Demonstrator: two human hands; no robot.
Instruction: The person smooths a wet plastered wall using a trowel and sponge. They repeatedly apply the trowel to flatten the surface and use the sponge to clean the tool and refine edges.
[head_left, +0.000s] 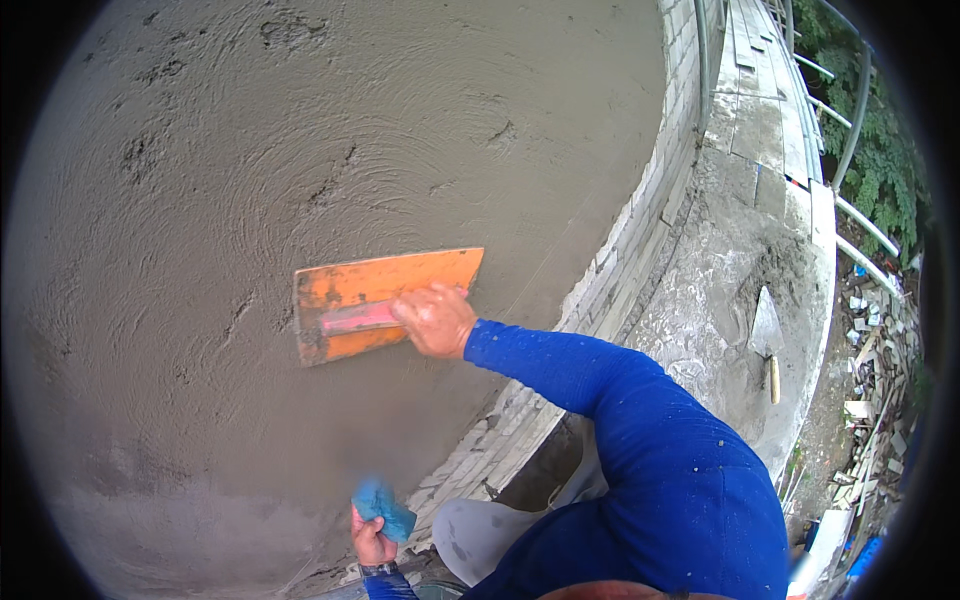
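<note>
My right hand [436, 320] is closed round the pink handle of an orange plastering float [400, 272]. The float's flat face lies against the wet grey plaster [540, 130] on the wall, and grey mortar smears its left end. Lower down, close to the wall, my left hand [372, 542] grips a soft blue sponge [385, 510]. The sponge looks crumpled, and its upper end is blurred. Curved sweep marks and several rough patches show in the plaster above the float.
Bare light blocks [600, 285] run along the plaster's right edge. To the right is a mortar-stained platform [700, 300], with a pointed trowel [767, 330] lying on it. Pale poles [866, 225] stand along its outer side. Rubble [865, 410] lies on the ground below.
</note>
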